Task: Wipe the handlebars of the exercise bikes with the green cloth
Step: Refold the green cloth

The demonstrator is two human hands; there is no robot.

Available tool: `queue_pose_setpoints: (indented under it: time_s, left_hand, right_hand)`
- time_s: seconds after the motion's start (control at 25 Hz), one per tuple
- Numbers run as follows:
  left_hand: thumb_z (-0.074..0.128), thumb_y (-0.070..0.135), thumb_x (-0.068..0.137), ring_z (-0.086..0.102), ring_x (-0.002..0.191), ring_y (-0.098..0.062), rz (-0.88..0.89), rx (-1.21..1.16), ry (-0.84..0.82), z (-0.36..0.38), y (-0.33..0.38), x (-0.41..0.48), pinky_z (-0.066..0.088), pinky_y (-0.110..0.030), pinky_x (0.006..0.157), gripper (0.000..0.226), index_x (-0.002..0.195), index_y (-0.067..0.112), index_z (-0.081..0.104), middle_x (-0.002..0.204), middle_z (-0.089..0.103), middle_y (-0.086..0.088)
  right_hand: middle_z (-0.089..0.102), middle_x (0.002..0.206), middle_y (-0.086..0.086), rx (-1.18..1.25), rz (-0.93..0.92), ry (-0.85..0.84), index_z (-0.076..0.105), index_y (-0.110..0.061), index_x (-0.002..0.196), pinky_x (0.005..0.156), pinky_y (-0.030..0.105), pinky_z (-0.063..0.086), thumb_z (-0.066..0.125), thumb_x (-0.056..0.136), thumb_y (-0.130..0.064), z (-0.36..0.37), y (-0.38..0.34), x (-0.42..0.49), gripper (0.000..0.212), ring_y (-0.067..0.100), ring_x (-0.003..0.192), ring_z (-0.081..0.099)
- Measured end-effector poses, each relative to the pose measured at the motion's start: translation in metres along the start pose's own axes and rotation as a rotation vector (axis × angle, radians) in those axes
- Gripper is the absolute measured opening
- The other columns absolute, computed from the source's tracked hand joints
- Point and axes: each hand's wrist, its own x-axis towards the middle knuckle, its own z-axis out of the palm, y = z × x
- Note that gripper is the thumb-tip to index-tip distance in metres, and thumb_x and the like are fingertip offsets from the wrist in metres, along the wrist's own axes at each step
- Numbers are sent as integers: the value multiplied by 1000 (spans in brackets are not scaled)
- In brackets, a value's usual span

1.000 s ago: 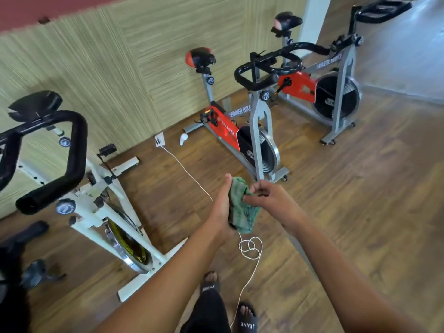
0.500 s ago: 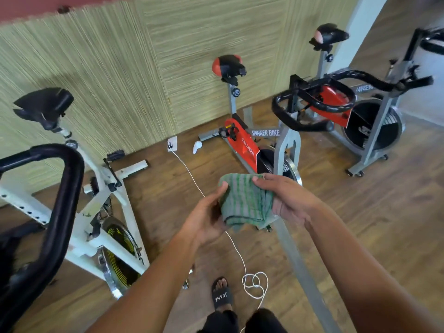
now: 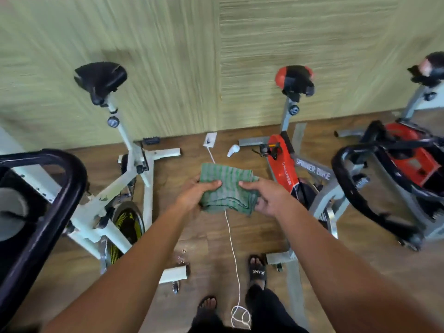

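Both edges of the green cloth [image 3: 224, 188] are gripped by the left hand [image 3: 198, 192] and the right hand [image 3: 268, 198], in mid-air between the white bike [image 3: 115, 188] and the red bike [image 3: 283, 169], likely to be folded for wiping.

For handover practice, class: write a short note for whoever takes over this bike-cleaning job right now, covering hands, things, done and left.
Left hand grips the green cloth at its left edge.
Right hand holds its right edge; cloth folded, in mid-air between two bikes.
White bike's handlebar at left, red bike's handlebar at right; neither touched.
Done: cloth in hand. Left: wipe the handlebars.
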Motion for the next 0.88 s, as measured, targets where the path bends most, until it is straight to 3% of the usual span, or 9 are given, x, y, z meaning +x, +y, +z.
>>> queue_pose_setpoints:
  time_s: [0.08, 0.28, 0.4, 0.48, 0.56, 0.64, 0.68, 0.72, 0.88]
  left_hand:
    - [69, -2, 85, 70, 98, -35, -8, -28, 40, -4, 11, 17, 60, -44, 84, 33, 118, -3, 66, 108, 73, -19]
    - [64, -2, 89, 74, 73, -20, -30, -71, 140, -17, 31, 60, 61, -30, 61, 19, 106, 6, 68, 86, 76, -7]
    - [61, -3, 91, 71, 71, -19, -37, -21, 189, -28, 37, 107, 55, -22, 51, 22, 111, 6, 67, 90, 73, -8]
    - [58, -3, 94, 69, 82, -24, -62, 8, 231, -39, 40, 143, 57, -26, 59, 21, 111, 7, 66, 100, 71, -11]
    - [56, -4, 95, 66, 99, -27, -91, 56, 267, -51, 36, 186, 55, -33, 84, 24, 114, 7, 65, 109, 69, -12]
    - [55, -6, 94, 64, 108, -29, -109, 101, 276, -67, 21, 239, 50, -39, 97, 26, 117, 4, 65, 115, 68, -13]
    - [56, -7, 93, 65, 109, -31, -116, 102, 294, -76, 8, 267, 51, -40, 97, 26, 116, 2, 65, 117, 69, -15]
    - [58, -7, 92, 66, 107, -32, -134, 102, 323, -83, -7, 290, 52, -41, 94, 24, 114, 2, 66, 117, 69, -17]
    - [62, -5, 91, 65, 82, -24, -242, 63, 381, -110, -89, 386, 52, -28, 65, 17, 105, 5, 65, 97, 69, -10]
  right_hand:
    - [73, 87, 14, -53, -21, 4, 64, -7, 93, 62, 38, 61, 66, 89, 3, 6, -15, 27, 12, 25, 72, 71]
    - [75, 88, 12, -124, -80, -8, 70, -10, 94, 58, 32, 61, 65, 91, 1, 19, -46, 88, 13, 20, 69, 74]
    - [75, 102, 11, -193, -34, 27, 68, -10, 107, 81, 43, 60, 63, 94, -4, 31, -57, 141, 15, 27, 92, 72]
    - [71, 111, 10, -254, -5, 57, 65, -12, 112, 95, 47, 54, 62, 95, -6, 45, -58, 182, 17, 30, 103, 68]
    - [68, 121, 11, -295, 10, 50, 63, -11, 118, 100, 51, 50, 66, 92, -9, 54, -51, 238, 26, 32, 109, 65]
    - [61, 134, 9, -291, 33, 50, 56, -13, 132, 103, 53, 48, 79, 76, -18, 53, -26, 312, 61, 33, 117, 61]
    - [58, 138, 8, -301, 59, 54, 52, -15, 138, 104, 53, 47, 83, 65, -23, 48, -13, 350, 79, 32, 121, 59]
    - [58, 138, 7, -306, 85, 46, 52, -15, 138, 104, 53, 47, 84, 61, -25, 48, -6, 369, 84, 32, 121, 59]
    - [69, 114, 15, -321, 212, 104, 61, -9, 114, 93, 54, 54, 67, 88, -2, 43, 27, 451, 27, 33, 103, 68]
